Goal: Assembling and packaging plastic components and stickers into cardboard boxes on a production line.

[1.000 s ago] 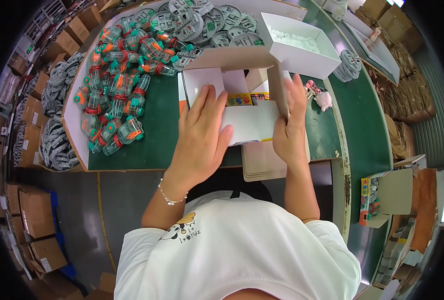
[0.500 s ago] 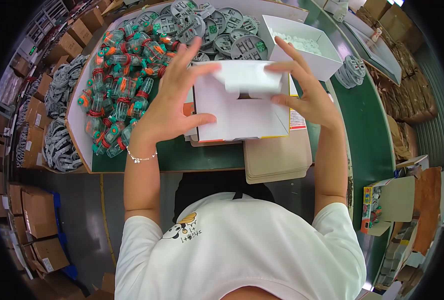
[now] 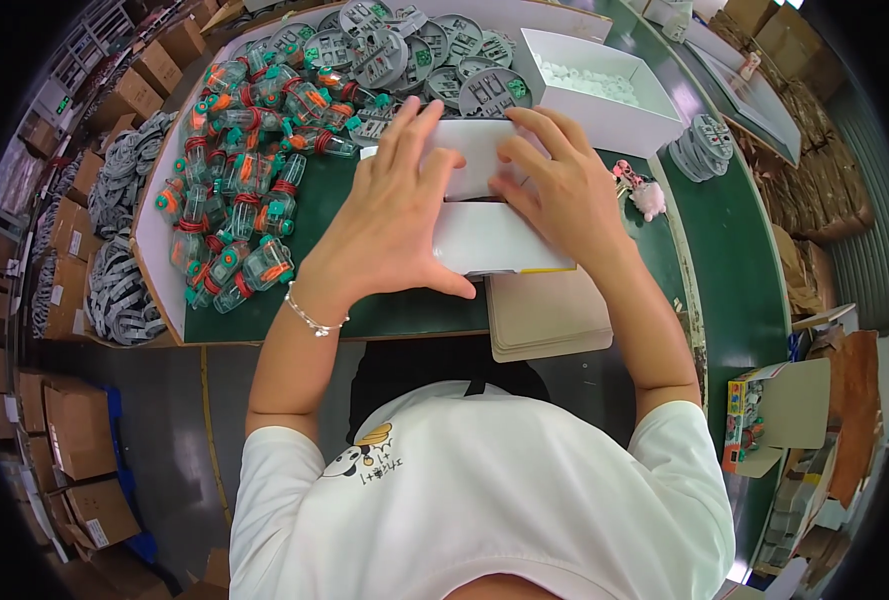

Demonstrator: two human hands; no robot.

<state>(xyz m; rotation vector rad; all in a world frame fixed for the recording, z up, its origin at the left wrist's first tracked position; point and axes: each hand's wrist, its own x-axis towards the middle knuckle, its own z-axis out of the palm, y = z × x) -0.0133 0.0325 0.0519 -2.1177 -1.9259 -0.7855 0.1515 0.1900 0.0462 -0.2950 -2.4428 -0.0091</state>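
In front of me is a cardboard box [image 3: 499, 240] with white inner faces and a strip of yellow print at its near edge. Two white panels show on it, with a dark gap between them. My left hand [image 3: 389, 215] wraps the box's left side, thumb along the near panel and fingers toward the far one. Over the right part, my right hand [image 3: 564, 195] has its fingers bent onto the white panels. Both hands hold the box. The palms hide parts of its sides.
Left lies a heap of clear bottles [image 3: 254, 175] with green and orange parts. Grey discs [image 3: 434, 60] pile up behind. A white box [image 3: 614, 115] of small white pieces stands far right, near a pink plush charm [image 3: 648, 199]. Flat cardboard sheets [image 3: 554, 315] overhang the near table edge.
The box's open inside has been covered by white panels folded in. My hands have drawn closer together, fingers now on the panels. The plush charm has come into sight.
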